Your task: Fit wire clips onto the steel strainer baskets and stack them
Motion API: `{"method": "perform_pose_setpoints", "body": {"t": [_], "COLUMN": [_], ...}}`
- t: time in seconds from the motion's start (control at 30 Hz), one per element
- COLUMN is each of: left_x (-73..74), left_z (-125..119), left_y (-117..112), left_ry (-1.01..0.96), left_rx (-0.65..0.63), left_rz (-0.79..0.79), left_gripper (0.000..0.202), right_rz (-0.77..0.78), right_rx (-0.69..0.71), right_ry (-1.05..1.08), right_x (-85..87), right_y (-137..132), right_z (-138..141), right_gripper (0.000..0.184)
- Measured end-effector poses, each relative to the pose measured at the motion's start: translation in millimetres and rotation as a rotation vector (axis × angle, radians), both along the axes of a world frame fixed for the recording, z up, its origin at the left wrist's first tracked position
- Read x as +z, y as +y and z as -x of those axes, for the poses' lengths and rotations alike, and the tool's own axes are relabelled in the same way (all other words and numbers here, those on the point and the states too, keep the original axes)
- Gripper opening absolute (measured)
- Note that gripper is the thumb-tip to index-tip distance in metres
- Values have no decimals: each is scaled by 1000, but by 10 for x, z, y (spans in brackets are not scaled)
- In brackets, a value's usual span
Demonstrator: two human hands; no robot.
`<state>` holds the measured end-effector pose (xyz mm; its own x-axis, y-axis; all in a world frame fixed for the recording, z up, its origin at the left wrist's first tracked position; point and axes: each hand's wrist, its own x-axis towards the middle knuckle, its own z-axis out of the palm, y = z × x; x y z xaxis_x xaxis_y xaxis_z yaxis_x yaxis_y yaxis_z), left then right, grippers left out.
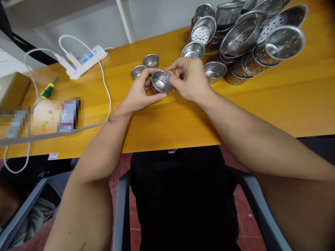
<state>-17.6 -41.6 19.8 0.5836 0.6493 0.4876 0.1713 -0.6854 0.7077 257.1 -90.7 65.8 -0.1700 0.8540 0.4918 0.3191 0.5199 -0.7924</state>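
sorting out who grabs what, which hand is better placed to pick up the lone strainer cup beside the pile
Likely the right hand: it sits beside the lone strainer cup and only pinches the held strainer at its rim, while the left hand cradles it, farther off.

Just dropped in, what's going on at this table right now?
A seated person holds a small perforated steel basket over the yellow table. The left hand cups its side and the right hand pinches at its rim. Two similar small baskets sit just behind, and a pile of perforated baskets lies to the right. A power strip and a screwdriver lie to the left.
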Motion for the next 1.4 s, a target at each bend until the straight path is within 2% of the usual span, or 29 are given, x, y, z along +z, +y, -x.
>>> {"method": "perform_pose_setpoints", "body": {"t": [0.17,0.33,0.43,0.53,0.63,0.9,1.03,1.2,1.3,1.4], "left_x": [7,91,101,68,27,-46,11,54,60,71], "left_z": [-128,-214,-232,-241,-236,-219,-220,-180,-160,-167], "left_y": [-50,-117,-136,-121,-86,-26,-40,-52,-67,-76], "left_ry": [-11,-81,-94,-85,-48,-15,-32,-58,-53,-62], "left_rx": [21,42,24,20,16,15,23,12,24,20], "left_rz": [6,148,207,175,94,33,81,216,232,229], "left_gripper": [133,112,122,127,120,124,113,99,96,95], "right_rz": [30,67,88,88,88,48,128,281,320,313], "right_rx": [-13,41,96,103,101,26,103,280,353,416], "right_ry": [9,54,95,124,138,67,108,58,52,87], "right_x": [5,-26,-49,-53,-42,-21,115,315,311,233], "right_y": [-52,6,52,45,9,-14,-108,-250,-228,-142], "right_z": [87,109,83,79,96,126,111,4,-63,-90], "right_gripper": [30,23,26,31,31,19,28,41,60,77]}}
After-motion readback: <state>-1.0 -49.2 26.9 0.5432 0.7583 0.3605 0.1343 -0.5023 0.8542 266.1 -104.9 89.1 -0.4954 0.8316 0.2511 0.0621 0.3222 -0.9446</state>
